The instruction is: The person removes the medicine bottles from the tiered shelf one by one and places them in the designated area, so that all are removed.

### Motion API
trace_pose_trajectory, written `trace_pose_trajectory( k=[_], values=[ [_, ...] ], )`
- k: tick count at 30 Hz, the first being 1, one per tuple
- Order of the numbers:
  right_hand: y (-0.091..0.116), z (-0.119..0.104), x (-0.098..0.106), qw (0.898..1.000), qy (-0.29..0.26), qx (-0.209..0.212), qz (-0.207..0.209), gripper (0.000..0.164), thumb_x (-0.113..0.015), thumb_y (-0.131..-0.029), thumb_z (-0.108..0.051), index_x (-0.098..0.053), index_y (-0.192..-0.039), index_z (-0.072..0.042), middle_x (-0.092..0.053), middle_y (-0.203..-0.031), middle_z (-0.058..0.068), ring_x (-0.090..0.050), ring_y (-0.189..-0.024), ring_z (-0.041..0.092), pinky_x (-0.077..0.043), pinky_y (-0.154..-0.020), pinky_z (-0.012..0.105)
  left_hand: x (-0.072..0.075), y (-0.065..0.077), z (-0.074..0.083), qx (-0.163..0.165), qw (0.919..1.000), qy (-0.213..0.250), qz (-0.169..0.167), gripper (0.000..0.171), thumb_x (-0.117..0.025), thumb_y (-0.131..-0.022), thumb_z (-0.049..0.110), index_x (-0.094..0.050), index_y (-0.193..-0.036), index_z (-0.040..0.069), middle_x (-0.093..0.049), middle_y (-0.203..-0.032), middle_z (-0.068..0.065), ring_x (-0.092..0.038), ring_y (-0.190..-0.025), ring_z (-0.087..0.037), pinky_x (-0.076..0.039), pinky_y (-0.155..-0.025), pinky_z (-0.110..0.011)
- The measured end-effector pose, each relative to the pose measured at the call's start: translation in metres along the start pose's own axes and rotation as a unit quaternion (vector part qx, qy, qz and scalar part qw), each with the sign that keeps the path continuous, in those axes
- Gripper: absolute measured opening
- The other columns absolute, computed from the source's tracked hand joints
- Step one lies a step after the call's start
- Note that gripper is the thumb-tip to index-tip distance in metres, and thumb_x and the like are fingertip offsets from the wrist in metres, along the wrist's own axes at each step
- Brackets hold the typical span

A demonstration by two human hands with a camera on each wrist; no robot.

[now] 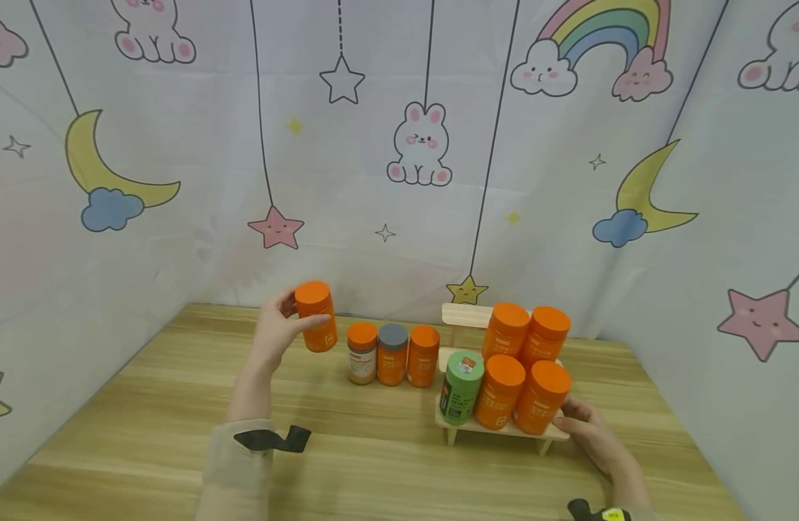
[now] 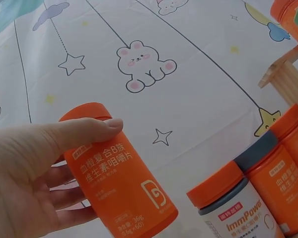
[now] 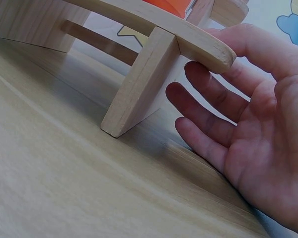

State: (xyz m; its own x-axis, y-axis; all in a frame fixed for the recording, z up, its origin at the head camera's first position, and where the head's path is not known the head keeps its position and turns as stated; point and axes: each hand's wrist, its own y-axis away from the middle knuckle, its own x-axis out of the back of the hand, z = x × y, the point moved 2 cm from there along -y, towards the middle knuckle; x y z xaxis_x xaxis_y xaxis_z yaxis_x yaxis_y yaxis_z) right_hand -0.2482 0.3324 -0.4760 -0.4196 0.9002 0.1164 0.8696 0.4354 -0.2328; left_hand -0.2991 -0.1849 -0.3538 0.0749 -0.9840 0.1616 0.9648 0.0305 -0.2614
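Note:
My left hand (image 1: 276, 329) grips an orange supplement bottle (image 1: 319, 329) raised over the left back of the table, its thumb across the front. In the left wrist view the bottle (image 2: 121, 173) tilts, its white label text facing the camera. At the right, my right hand (image 1: 591, 430) holds the end of a small wooden tiered shelf (image 1: 520, 428). The right wrist view has its thumb over the shelf's end (image 3: 208, 52) and the other fingers below, beside a leg. On the shelf stand a green bottle (image 1: 461, 391) and several orange bottles (image 1: 500, 391).
Between the held bottle and the shelf, three bottles stand in a row: one orange-capped with a white label (image 1: 362, 354), one grey-capped (image 1: 392, 356), one all orange (image 1: 423, 357). A cartoon-printed curtain (image 1: 373, 159) hangs behind the wooden table (image 1: 347, 449).

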Motion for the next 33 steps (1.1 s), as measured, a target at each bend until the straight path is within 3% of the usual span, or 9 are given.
trace_pose_trajectory(
  k=[7,19,27,33],
  values=[
    [0.0,0.0,0.0,1.0,0.003,-0.009,0.004,0.042,-0.043,-0.094,0.004,-0.064,-0.118,-0.024,-0.059,-0.127,-0.019,-0.049,-0.118,-0.007,-0.039,-0.095,0.012,-0.002,-0.003,-0.016,0.029,0.9984,-0.039,-0.029,0.069,-0.077,-0.083,0.011,-0.044,-0.143,0.003,-0.053,-0.137,-0.023,-0.048,-0.128,-0.038,-0.04,-0.107,-0.057],
    [0.0,0.0,0.001,1.0,-0.001,-0.007,-0.002,0.044,-0.042,-0.095,0.004,-0.064,-0.12,-0.024,-0.058,-0.128,-0.017,-0.05,-0.118,-0.006,-0.039,-0.095,0.013,-0.01,-0.01,-0.04,0.051,0.9956,-0.063,-0.045,0.063,-0.077,-0.081,0.004,-0.045,-0.133,-0.008,-0.052,-0.134,-0.028,-0.051,-0.125,-0.043,-0.044,-0.105,-0.053],
    [-0.001,0.0,0.0,1.0,0.0,-0.005,-0.001,0.043,-0.042,-0.094,0.004,-0.064,-0.12,-0.023,-0.059,-0.128,-0.017,-0.049,-0.118,-0.005,-0.038,-0.096,0.012,-0.014,-0.012,-0.052,0.07,0.9906,-0.101,-0.06,0.065,-0.078,-0.078,0.002,-0.045,-0.133,-0.009,-0.053,-0.131,-0.028,-0.054,-0.12,-0.041,-0.047,-0.102,-0.049],
    [0.0,0.001,0.001,1.0,0.004,-0.004,-0.001,0.043,-0.042,-0.094,0.005,-0.064,-0.12,-0.023,-0.058,-0.129,-0.018,-0.048,-0.119,-0.006,-0.037,-0.096,0.011,-0.019,-0.012,-0.056,0.073,0.9893,-0.101,-0.076,0.066,-0.078,-0.076,-0.002,-0.045,-0.132,-0.011,-0.053,-0.13,-0.029,-0.054,-0.121,-0.043,-0.049,-0.101,-0.049]
  ],
)
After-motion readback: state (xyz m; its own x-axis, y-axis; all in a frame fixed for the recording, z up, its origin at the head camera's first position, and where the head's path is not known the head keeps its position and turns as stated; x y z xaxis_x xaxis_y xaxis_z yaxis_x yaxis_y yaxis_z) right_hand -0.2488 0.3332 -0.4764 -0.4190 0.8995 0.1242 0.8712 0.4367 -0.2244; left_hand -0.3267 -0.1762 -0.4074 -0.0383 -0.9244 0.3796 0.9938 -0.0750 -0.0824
